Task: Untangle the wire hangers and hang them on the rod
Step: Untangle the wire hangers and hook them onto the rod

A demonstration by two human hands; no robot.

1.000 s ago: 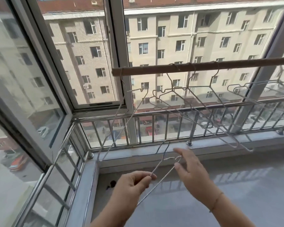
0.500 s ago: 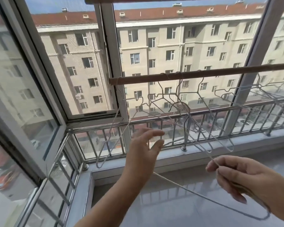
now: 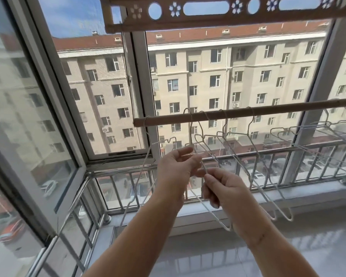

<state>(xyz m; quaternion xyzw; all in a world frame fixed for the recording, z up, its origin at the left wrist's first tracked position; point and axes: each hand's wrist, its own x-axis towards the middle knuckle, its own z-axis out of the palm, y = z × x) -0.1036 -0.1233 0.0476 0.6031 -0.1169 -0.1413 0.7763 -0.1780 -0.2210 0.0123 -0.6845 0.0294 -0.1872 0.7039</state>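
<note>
Right hand risen, hanger between fingers

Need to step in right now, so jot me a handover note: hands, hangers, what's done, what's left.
Left hand: pinches the upper part of one hanger.
Right hand: grips the same hanger just below.
Rod: several other hangers hang on it, crowded together.
Done: those are hung.
Left: seat the held one's hook on the rod; I cannot tell if it is already over. Check for crossed wires.
</note>
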